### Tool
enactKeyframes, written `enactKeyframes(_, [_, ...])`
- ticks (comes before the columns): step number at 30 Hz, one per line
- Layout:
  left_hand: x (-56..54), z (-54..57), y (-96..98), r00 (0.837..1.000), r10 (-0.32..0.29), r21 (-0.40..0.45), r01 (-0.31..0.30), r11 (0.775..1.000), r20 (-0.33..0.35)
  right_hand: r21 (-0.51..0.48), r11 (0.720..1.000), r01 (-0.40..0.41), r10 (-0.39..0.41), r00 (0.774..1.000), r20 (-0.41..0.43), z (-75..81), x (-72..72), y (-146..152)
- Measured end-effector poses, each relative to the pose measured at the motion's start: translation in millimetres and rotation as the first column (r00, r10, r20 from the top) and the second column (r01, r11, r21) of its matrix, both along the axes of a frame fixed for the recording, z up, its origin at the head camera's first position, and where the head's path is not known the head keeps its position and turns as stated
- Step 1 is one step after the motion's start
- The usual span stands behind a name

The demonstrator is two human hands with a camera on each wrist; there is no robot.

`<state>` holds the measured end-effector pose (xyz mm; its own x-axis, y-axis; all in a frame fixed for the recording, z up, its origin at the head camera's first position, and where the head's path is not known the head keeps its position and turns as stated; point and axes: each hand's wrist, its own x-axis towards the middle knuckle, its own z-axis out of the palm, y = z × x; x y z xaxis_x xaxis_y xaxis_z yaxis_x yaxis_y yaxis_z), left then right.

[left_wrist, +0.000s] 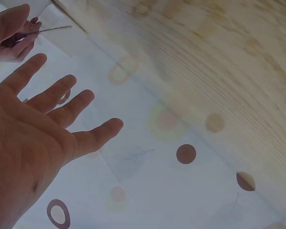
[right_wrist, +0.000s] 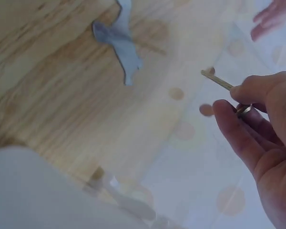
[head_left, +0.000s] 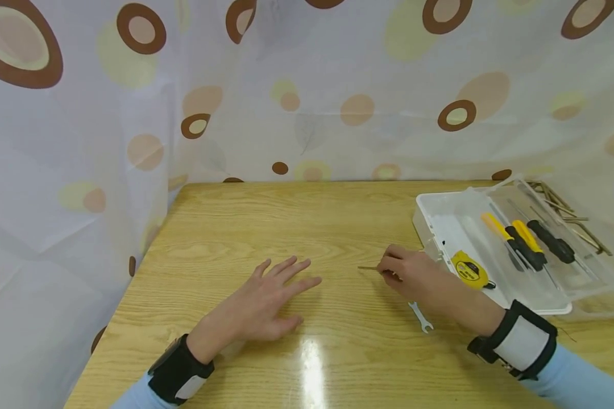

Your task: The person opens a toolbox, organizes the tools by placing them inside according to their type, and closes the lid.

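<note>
Between thumb and fingers, my right hand [head_left: 414,278] pinches a thin brass-coloured hex key [head_left: 366,267]. Its straight end points left over the table, and the fingers hide much of the rest. The right wrist view shows the hex key [right_wrist: 218,81] jutting from the fingertips, with a shiny part between the fingers. On the table just below that hand lies a small silver open-end wrench [head_left: 420,318], partly covered by the hand in the head view. My left hand [head_left: 266,301] is spread palm down over the table, fingers apart and holding nothing.
A white plastic toolbox [head_left: 442,207] with a clear lid [head_left: 601,284] stands at right. In it lie a yellow tape measure [head_left: 471,269], screwdrivers with orange and black handles [head_left: 550,241], and several brass-coloured hex keys [head_left: 560,199]. A patterned curtain [head_left: 312,74] borders the table's back and left.
</note>
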<state>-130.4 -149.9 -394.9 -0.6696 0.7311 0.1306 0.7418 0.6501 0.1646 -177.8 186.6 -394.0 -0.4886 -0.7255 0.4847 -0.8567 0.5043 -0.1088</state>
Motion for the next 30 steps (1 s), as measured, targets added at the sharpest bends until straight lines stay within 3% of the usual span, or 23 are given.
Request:
enactKeyframes(6, [-2.6,1.2,2.1,1.000,0.001,-0.010,-0.001,1.000,-0.010,-0.115,0.992,0.060,-0.086,0.969,-0.233,18.2,-0.2,27.5])
enactKeyframes(10, [-4.1,2.3,3.9,1.000,0.006,-0.025,-0.006,1.000,0.009,-0.166,0.977,0.131,-0.177,0.936,-0.304,30.3,1.2,51.6])
enactKeyframes(17, [-4.5,3.2,17.8,0.994,-0.040,-0.043,0.044,0.998,0.103,-0.290,0.925,0.246,-0.322,0.912,-0.254,40.6,6.4,99.8])
enactKeyframes(22, [0.0,2.0,33.1,0.991,-0.100,-0.078,0.107,0.991,0.094,-0.311,0.873,0.376,-0.455,0.859,-0.236,45.9,12.7,135.0])
enactKeyframes(24, [2.1,2.4,37.9,0.991,-0.110,-0.092,0.117,0.989,0.076,-0.293,0.843,0.451,-0.516,0.830,-0.209,48.8,17.2,146.2])
enactKeyframes(27, [4.7,3.6,45.3,0.989,-0.136,-0.098,0.140,0.985,0.049,-0.294,0.753,0.589,-0.635,0.767,-0.092,52.2,23.7,159.9])
enactKeyframes(30, [7.3,3.6,54.1,0.983,-0.178,-0.102,0.181,0.978,0.031,-0.333,0.665,0.669,-0.701,0.713,0.032,53.5,26.7,174.3])
